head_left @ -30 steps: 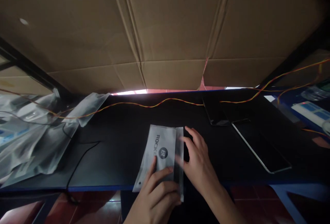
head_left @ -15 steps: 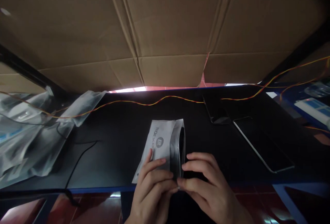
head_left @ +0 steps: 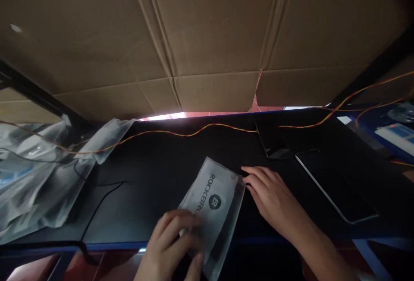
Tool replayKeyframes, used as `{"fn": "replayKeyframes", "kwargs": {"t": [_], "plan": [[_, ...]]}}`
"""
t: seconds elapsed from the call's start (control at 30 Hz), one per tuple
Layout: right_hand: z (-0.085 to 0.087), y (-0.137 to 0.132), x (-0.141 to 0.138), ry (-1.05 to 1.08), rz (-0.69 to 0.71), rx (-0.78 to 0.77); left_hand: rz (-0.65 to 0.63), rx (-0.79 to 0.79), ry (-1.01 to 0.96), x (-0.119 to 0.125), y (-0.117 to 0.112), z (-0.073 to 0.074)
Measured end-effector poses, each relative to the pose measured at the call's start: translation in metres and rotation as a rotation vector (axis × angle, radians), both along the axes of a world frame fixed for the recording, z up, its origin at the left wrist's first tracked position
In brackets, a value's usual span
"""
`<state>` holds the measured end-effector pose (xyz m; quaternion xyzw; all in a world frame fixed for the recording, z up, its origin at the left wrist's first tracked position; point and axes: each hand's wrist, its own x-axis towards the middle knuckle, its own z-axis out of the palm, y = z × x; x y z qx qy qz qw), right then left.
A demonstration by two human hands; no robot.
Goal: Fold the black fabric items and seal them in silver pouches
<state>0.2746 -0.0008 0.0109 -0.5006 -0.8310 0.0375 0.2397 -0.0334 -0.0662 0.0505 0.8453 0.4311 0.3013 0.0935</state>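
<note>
A frosted zip bag [head_left: 223,190] with "ROCKBR…" lettering and a round logo lies slanted at the table's front edge, its clear strip facing right. My right hand [head_left: 267,190] pinches the bag's upper right corner between thumb and fingertips. Over the bag's lower left side is my left hand [head_left: 174,242], slightly blurred, with loosely curled fingers and the thumb held apart from them. What lies inside the bag cannot be made out.
Several frosted bags [head_left: 42,186] are piled on the left, near a black cable [head_left: 100,205]. A dark phone [head_left: 271,140] and a larger silver-edged phone [head_left: 336,190] lie right. A red-yellow twisted wire [head_left: 181,134] crosses the black table [head_left: 145,186] before a cardboard wall [head_left: 213,26].
The bag has turned and shifted right, and its mouth now looks flatter. My right hand has moved up to the far corner; my left hand has loosened and drawn left.
</note>
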Motion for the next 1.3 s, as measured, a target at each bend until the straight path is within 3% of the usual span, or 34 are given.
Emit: {"fn": "replayKeyframes", "kwargs": {"t": [0.13,0.27,0.33,0.43,0.53,0.63,0.7,0.77,0.87,0.97,1.1,1.17,1.3], "plan": [[-0.011,-0.016,-0.01,0.025,-0.047,-0.042,0.252,0.066,0.202,0.025,0.014,-0.012],[-0.016,-0.019,-0.012,0.082,-0.07,-0.085,0.313,0.039,0.298,0.054,0.02,-0.028],[-0.015,-0.018,-0.011,0.117,-0.081,-0.098,0.32,0.043,0.238,0.053,0.026,-0.028],[-0.014,-0.017,-0.01,0.159,-0.098,-0.106,0.35,0.112,0.162,0.018,0.04,-0.02],[-0.014,-0.017,-0.009,0.178,-0.113,-0.109,0.441,0.073,0.206,-0.045,0.056,-0.014],[-0.014,-0.016,-0.01,0.197,-0.11,-0.113,0.683,0.083,0.316,-0.1,0.066,-0.019],[-0.014,-0.016,-0.01,0.204,-0.106,-0.113,0.759,0.08,0.351,-0.119,0.066,-0.026],[-0.014,-0.015,-0.01,0.205,-0.104,-0.11,0.764,0.07,0.374,-0.123,0.059,-0.032],[-0.014,-0.015,-0.01,0.195,-0.104,-0.109,0.695,0.061,0.38,-0.101,0.04,-0.035],[-0.013,-0.015,-0.01,0.177,-0.107,-0.114,0.542,0.071,0.314,-0.057,0.024,-0.026],[-0.012,-0.016,-0.01,0.143,-0.101,-0.126,0.286,0.084,0.241,0.005,0.027,-0.014],[-0.013,-0.017,-0.011,0.099,-0.084,-0.124,0.216,0.058,0.288,0.024,0.036,-0.021],[-0.015,-0.018,-0.014,-0.034,-0.042,-0.105,0.249,0.041,0.375,0.04,0.05,-0.047]]}}
